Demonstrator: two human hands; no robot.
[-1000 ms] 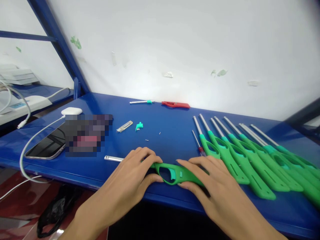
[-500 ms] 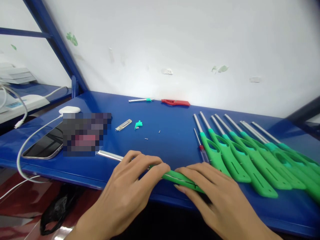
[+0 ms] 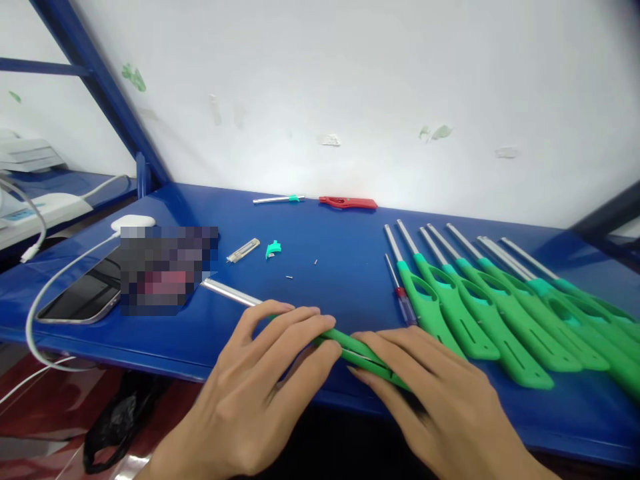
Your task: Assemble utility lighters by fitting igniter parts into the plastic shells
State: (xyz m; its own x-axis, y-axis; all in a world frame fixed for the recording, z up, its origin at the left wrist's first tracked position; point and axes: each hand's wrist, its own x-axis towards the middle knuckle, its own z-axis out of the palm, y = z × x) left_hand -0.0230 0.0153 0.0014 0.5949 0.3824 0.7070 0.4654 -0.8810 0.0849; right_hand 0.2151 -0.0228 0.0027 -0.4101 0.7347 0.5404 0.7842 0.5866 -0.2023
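Both my hands grip one green long-necked gas lighter [image 3: 367,361] at the front edge of the blue table. My left hand [image 3: 260,380] wraps around its front half, and the metal tube points out to the left past my fingers. My right hand [image 3: 430,387] pinches the handle's rear end between thumb and fingers. A thin gap runs along the seam between the handle's two halves. The trigger area is hidden under my left fingers. Just beyond my right hand lies a screwdriver [image 3: 403,297] with a red and clear purple handle.
Several green lighters [image 3: 505,327] lie in a row at right. Near the wall are a red lighter handle [image 3: 349,203] and a metal tube [image 3: 277,199]. A teal trigger piece [image 3: 273,249], a clear part [image 3: 243,251], tiny screws [image 3: 289,277] and a phone [image 3: 83,290] with a white cable lie left.
My left hand has shifted its hold on the lighter; its fingers are more stretched and more of the metal tube shows. The right hand keeps its grip. The view has moved slightly.
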